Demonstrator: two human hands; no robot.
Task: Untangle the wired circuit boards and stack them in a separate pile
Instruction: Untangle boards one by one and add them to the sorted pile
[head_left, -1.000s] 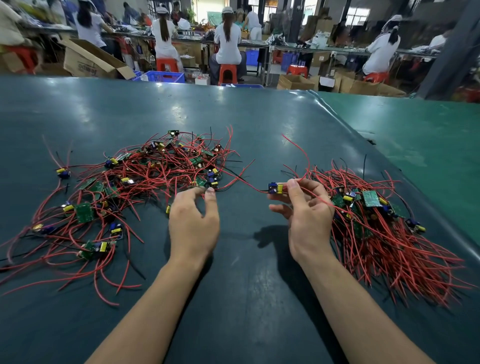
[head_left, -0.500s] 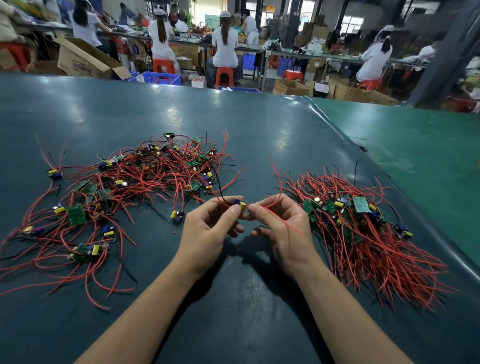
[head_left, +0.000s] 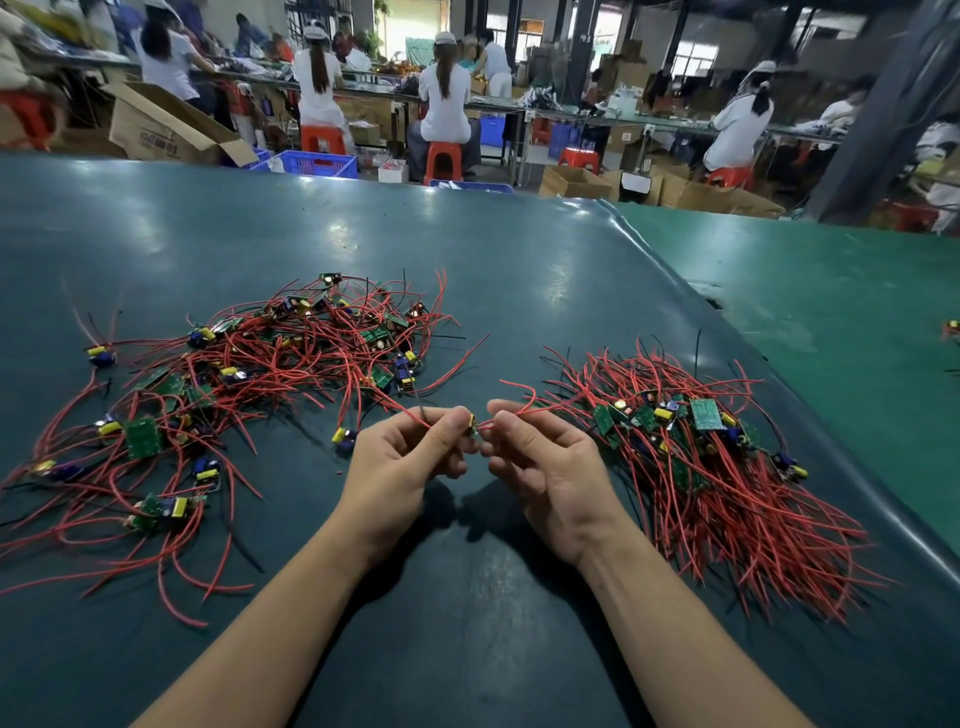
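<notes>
A tangled heap of small green circuit boards with red wires (head_left: 249, 395) spreads over the left of the dark green table (head_left: 467, 649). On the right lies a neater pile of boards (head_left: 696, 447) whose red wires point toward me. Between the two, my left hand (head_left: 410, 467) and my right hand (head_left: 545, 467) meet above the table and together pinch one small board (head_left: 472, 423), mostly hidden by my fingertips. Its red wires run out past both hands. One loose board (head_left: 344, 436) lies just left of my left hand.
The table's right edge curves down to a lighter green surface (head_left: 831, 338) with a stray board (head_left: 951, 328) at its far right. Beyond the table stand cardboard boxes (head_left: 166, 130), blue crates (head_left: 319, 165), red stools, and seated workers at benches.
My hands were apart, the right one holding the board by the right pile. They have come together at the centre, and both now pinch the board.
</notes>
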